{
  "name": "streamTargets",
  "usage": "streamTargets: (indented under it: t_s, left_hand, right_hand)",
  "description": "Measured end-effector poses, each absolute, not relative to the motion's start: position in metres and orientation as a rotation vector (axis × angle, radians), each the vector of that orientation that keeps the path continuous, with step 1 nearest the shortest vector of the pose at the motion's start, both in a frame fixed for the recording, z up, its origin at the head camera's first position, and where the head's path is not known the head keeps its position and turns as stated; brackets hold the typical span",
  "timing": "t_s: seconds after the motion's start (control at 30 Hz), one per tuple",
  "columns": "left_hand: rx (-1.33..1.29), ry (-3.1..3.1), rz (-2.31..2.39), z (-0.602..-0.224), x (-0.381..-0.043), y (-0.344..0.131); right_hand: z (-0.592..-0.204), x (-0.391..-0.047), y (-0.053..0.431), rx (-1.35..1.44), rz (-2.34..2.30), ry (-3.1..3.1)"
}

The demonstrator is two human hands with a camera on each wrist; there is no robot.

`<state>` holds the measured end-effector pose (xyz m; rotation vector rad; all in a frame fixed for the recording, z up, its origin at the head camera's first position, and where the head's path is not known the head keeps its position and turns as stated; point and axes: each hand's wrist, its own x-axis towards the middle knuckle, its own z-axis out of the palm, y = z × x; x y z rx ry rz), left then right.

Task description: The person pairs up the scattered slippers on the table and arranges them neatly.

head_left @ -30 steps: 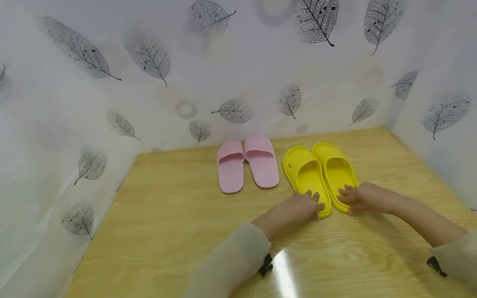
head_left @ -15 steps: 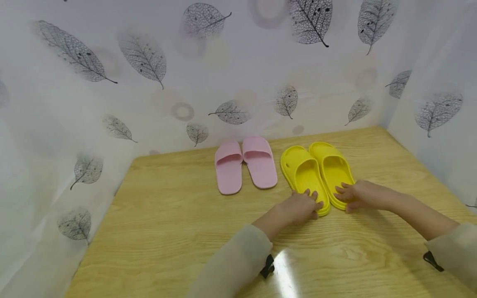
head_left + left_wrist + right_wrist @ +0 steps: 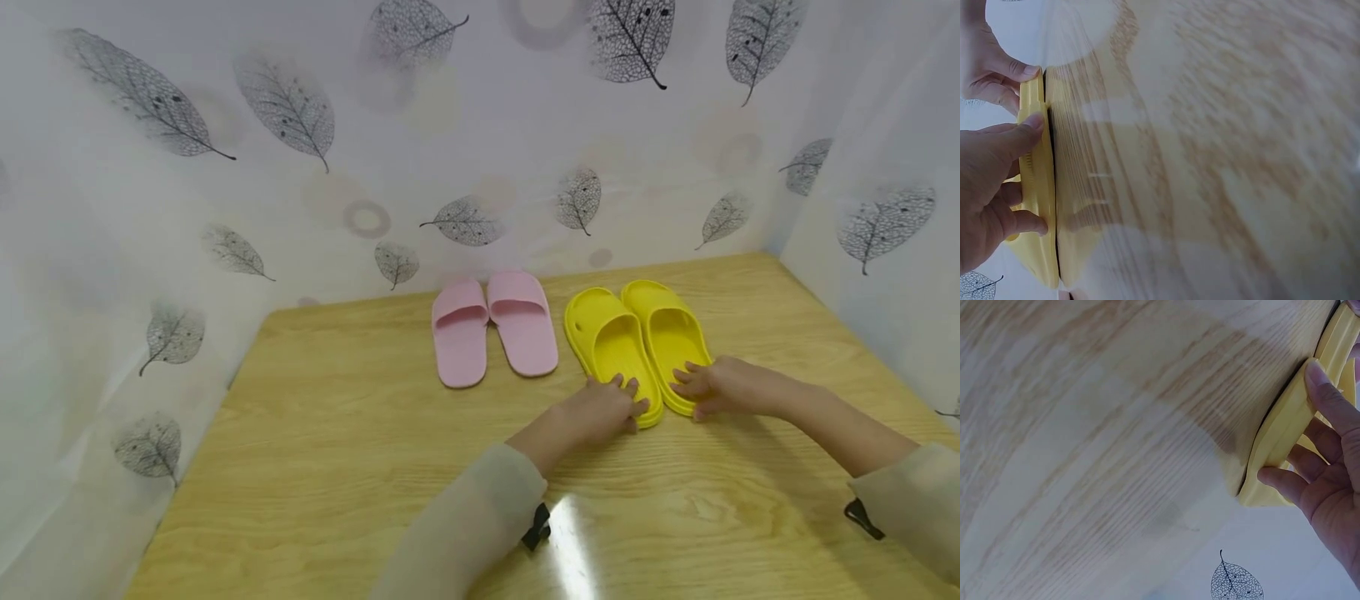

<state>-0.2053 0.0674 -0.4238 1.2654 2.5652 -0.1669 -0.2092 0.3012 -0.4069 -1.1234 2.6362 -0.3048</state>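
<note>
Two yellow slippers lie side by side on the wooden surface in the head view, toes toward the back wall. My left hand (image 3: 606,408) grips the heel end of the left yellow slipper (image 3: 592,310), thumb and little finger on its outer edge (image 3: 1040,206) in the left wrist view. The right yellow slipper (image 3: 658,300) has its heel end in my right hand (image 3: 726,387); the right wrist view shows thumb and little finger against its rim (image 3: 1275,437) and the other fingers reaching over inside. Both soles appear to rest flat on the wood.
Left of the yellow pair stand two pink slippers, one (image 3: 462,354) beside the other (image 3: 531,342), toes near the wall. White leaf-printed sheeting (image 3: 495,125) encloses the wooden surface (image 3: 345,467) at the back and sides. A light glare shows near the front.
The head view has shifted slightly. Both hands keep the same hold on the yellow slippers, and neither pair has visibly moved on the wood.
</note>
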Motion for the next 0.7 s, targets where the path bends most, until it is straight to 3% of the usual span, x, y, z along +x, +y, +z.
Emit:
streamTargets:
  t_s: [0.7]
  left_hand:
    - [1.342,2.568,-0.147,-0.4222,-0.2135,0.0599]
  right_hand:
    - [-0.4002,-0.2144,0.3017,-1.088,-0.33,2.608]
